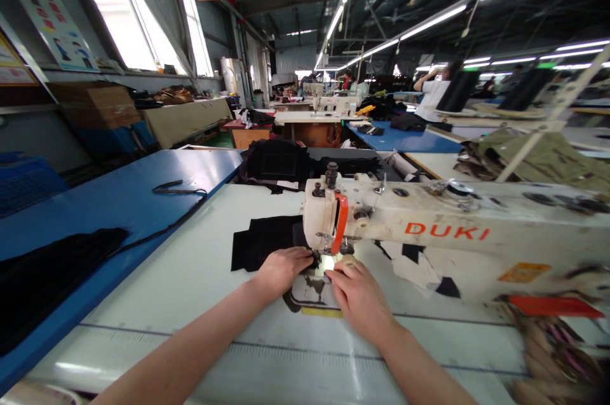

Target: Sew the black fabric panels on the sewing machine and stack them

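While strip lights line the factory ceiling, both hands, left hand (281, 268) and right hand (358, 294), press black fabric (262, 240) flat on the pale table (190, 278).

Two hands, left (281, 268) and right (359, 297); one near sewing machine (429, 227); one black fabric piece (262, 243); one worktop (190, 278).

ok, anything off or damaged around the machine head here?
Mostly normal. The sewing machine body looks worn, with a peeling yellow label. Left hand and right hand press black fabric flat by the needle. Nothing spilled.
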`<action>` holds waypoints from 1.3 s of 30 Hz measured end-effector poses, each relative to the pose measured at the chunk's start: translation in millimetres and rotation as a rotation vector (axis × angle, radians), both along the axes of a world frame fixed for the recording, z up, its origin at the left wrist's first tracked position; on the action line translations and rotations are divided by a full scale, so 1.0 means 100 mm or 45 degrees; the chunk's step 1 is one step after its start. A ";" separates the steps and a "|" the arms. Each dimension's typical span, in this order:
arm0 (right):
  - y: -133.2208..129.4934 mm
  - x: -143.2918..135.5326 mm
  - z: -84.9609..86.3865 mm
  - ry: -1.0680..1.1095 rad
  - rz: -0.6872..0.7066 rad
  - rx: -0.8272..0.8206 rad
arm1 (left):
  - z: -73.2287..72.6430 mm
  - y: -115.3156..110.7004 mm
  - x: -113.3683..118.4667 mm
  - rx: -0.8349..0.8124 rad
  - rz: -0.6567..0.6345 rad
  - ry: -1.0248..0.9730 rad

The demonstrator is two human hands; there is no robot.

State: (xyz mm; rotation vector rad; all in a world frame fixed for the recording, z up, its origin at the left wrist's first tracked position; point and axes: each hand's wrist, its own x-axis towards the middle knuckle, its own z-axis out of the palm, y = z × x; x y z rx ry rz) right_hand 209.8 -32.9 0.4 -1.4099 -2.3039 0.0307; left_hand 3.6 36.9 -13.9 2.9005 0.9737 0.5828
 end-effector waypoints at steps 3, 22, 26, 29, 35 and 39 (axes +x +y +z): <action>0.01 0.01 0.00 -0.009 0.007 0.002 | 0.01 0.02 0.01 -0.012 0.009 -0.011; -0.51 -0.66 0.47 1.468 -0.039 -0.890 | 1.30 -1.22 -1.19 -1.426 0.393 -0.741; -0.60 -0.74 0.63 1.896 -0.298 -1.194 | 1.48 -1.39 -1.42 -1.716 0.453 -0.972; -0.66 -0.87 0.67 2.006 -0.376 -1.294 | 1.52 -1.49 -1.39 -1.738 0.448 -1.031; -0.69 -0.94 0.63 1.934 -0.293 -1.281 | 1.44 -1.46 -1.43 -1.813 0.438 -0.963; -0.70 -0.87 0.58 1.915 -0.340 -1.276 | 1.30 -1.43 -1.51 -1.883 0.406 -1.099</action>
